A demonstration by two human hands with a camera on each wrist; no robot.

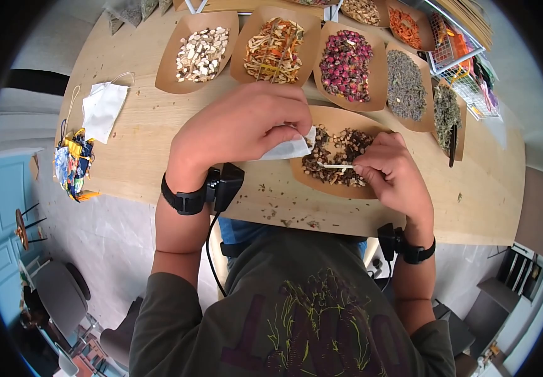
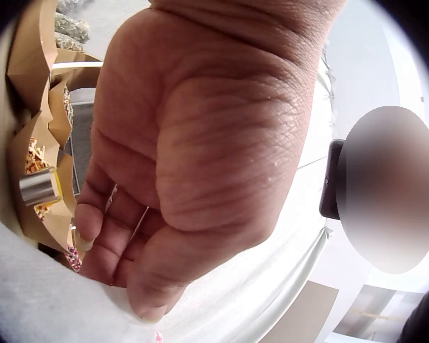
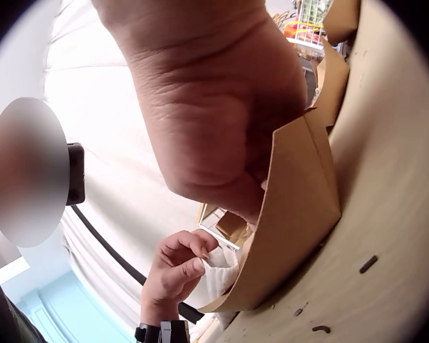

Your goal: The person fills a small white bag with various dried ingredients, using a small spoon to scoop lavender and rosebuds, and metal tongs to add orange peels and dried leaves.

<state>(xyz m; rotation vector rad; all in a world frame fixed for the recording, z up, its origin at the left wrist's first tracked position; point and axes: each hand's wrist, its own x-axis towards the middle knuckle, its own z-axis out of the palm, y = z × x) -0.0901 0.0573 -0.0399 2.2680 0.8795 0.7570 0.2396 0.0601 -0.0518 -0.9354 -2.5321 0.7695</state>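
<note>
My left hand (image 1: 246,122) pinches the edge of a white drawstring-type pouch (image 1: 289,149) between thumb and fingers. The pouch hangs at the left rim of a brown cardboard tray (image 1: 331,117); the left wrist view shows its pale fabric (image 2: 36,300) close up. Dark brown dried herb pieces (image 1: 337,176) lie in that tray. Over them my right hand (image 1: 392,168) grips a slim light-coloured tool (image 1: 339,166), its tip among the pieces, its kind unclear. In the right wrist view, the tray's wall (image 3: 293,207) hides the right fingertips.
Beyond stand trays of white slices (image 1: 202,55), orange-yellow strips (image 1: 262,63) with metal tongs (image 1: 276,47), rosebuds (image 1: 347,66) and greyish herbs (image 1: 406,85). White pouches (image 1: 104,108) and patterned ones (image 1: 73,160) lie left. A wire basket (image 1: 472,94) stands right. Crumbs dot the table (image 1: 252,204).
</note>
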